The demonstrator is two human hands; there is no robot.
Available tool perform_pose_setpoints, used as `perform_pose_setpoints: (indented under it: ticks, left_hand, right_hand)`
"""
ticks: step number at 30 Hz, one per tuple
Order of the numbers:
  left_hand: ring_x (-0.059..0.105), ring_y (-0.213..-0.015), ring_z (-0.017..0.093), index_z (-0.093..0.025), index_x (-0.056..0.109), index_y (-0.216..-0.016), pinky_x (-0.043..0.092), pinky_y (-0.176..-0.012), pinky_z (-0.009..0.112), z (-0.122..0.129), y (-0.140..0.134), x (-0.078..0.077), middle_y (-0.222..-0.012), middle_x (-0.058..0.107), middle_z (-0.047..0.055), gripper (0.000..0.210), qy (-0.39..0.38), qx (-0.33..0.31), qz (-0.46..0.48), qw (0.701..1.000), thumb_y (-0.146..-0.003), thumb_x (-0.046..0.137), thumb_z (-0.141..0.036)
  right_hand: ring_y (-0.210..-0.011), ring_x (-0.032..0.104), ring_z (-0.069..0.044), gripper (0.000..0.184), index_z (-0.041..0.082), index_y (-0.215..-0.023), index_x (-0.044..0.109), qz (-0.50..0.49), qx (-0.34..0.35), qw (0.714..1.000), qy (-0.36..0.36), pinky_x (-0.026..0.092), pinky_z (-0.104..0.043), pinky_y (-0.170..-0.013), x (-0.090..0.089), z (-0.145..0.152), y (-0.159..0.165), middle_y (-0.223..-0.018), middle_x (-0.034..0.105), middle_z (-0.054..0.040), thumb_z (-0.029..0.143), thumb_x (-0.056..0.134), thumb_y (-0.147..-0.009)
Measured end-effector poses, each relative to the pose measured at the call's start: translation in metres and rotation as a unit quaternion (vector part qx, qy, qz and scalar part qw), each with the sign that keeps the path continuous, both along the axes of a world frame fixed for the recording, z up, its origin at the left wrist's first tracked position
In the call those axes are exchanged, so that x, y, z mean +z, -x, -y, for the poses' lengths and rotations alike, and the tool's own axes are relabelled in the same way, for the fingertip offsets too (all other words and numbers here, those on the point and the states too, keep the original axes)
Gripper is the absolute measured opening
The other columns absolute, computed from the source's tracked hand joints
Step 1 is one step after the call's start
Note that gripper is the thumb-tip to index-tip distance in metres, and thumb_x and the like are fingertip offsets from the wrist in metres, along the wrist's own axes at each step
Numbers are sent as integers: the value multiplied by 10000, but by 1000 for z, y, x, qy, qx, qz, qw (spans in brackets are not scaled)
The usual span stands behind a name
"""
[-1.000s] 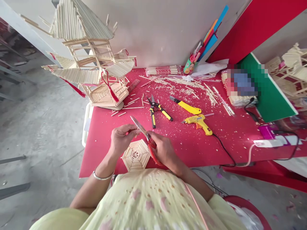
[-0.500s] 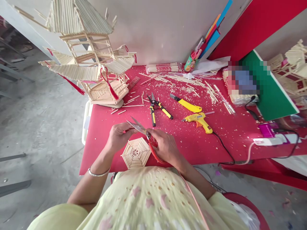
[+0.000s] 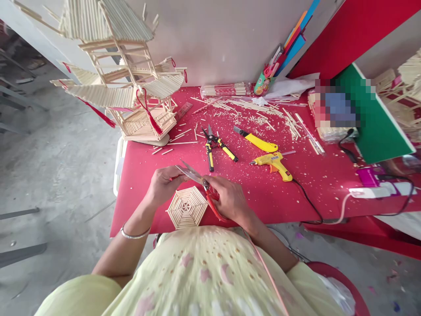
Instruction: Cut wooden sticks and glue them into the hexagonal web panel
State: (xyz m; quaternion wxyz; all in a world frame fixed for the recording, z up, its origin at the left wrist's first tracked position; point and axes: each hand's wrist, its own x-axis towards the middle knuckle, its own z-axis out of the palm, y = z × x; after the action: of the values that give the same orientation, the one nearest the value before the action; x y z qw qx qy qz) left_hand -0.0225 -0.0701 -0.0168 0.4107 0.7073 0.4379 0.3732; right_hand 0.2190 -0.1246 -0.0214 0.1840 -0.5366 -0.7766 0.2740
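My right hand [image 3: 231, 197] grips the red-handled scissors [image 3: 192, 174], whose blades point left and stand slightly apart. At the blade tips, my left hand [image 3: 167, 186] is closed in a pinch; what its fingers hold is too small or hidden to make out. Just below both hands, a hexagonal panel of thin wooden sticks [image 3: 187, 208] lies flat near the table's front edge. A pink cord [image 3: 263, 262] runs down from beside my right wrist across the shirt.
On the red table [image 3: 138, 171] stands a stick pagoda [image 3: 144, 118] with red tassels, at left. Pruning shears [image 3: 215, 147], a yellow utility knife [image 3: 261, 142] and a corded glue gun [image 3: 273, 164] lie beyond my hands. Loose sticks [image 3: 241, 107] and shavings cover the back. A power strip [image 3: 370, 192] sits right.
The view has shifted slightly. Both hands stay in nearly the same place, with the scissors still slightly open at my left fingertips.
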Motion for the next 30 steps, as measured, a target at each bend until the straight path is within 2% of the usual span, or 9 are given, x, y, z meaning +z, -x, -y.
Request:
perform_pose_setpoints:
  ticks: [3,7,11,16,19,23,25,27,30]
  left_hand:
    - [757,-820,182,-222,834,-967,612,-779,275,0,-1,1,-957,817,75,149,0,-3,4,1000,-909,735,-317]
    - [760,-824,196,-220,834,-954,612,-772,288,0,-3,5,-942,817,82,149,8,-10,6,1000,-907,737,-322]
    - [757,-850,201,-219,832,-967,605,-788,305,1,-3,5,-956,813,88,154,18,-23,4,1000,-917,724,-316]
    - [701,-679,164,-199,830,-889,566,-655,276,1,-4,0,-780,778,67,135,-11,26,6,1000,-848,796,-323]
    - [697,-724,163,-213,833,-878,563,-677,280,0,-6,0,-818,770,71,109,-24,32,18,999,-843,802,-311]
    - [663,-760,142,-230,830,-861,543,-692,263,0,-6,0,-841,726,60,72,-38,54,51,997,-823,826,-292]
    - [644,-708,125,-215,809,-861,529,-653,246,1,-5,-2,-784,708,45,92,5,65,69,995,-840,814,-305]
    - [620,-628,112,-194,781,-883,503,-572,231,3,-5,-6,-740,704,39,155,79,59,96,991,-864,790,-347]
    - [609,-569,111,-166,766,-913,485,-507,224,8,-6,-13,-709,714,48,239,156,45,137,977,-865,784,-400]
  right_hand:
    - [-1043,671,-232,499,243,-1416,580,1,4,1000,2,501,-296,-862,2,0,-1,-1174,723,-85,278,583,-919]
    - [-871,672,-194,463,238,-1372,607,-10,0,1000,12,478,-264,-759,2,1,-1,-1073,740,-58,264,582,-909]
    - [-793,664,-173,436,222,-1339,634,-33,4,999,12,452,-250,-705,-2,3,-1,-1019,755,-51,271,579,-909]
    - [-716,669,-164,431,200,-1341,657,-33,-24,999,-3,427,-246,-661,-13,7,0,-882,772,-39,251,554,-926]
    - [-767,701,-185,453,224,-1400,639,13,-70,997,-36,426,-259,-667,-19,13,-11,-927,784,-53,296,576,-956]
    - [-853,707,-238,504,274,-1414,646,133,-100,984,-59,450,-299,-682,-22,30,-55,-970,775,-80,469,660,-950]
    - [-949,692,-257,513,285,-1425,637,163,-81,982,-53,491,-323,-738,-20,41,-84,-1021,762,-93,426,687,-935]
    - [-1006,671,-267,497,286,-1432,630,178,-64,981,-44,527,-368,-816,-13,52,-107,-1073,746,-101,309,656,-937]
    - [-1025,659,-286,429,292,-1329,708,198,-76,976,-53,546,-450,-890,2,60,-116,-1135,730,-112,203,593,-926]
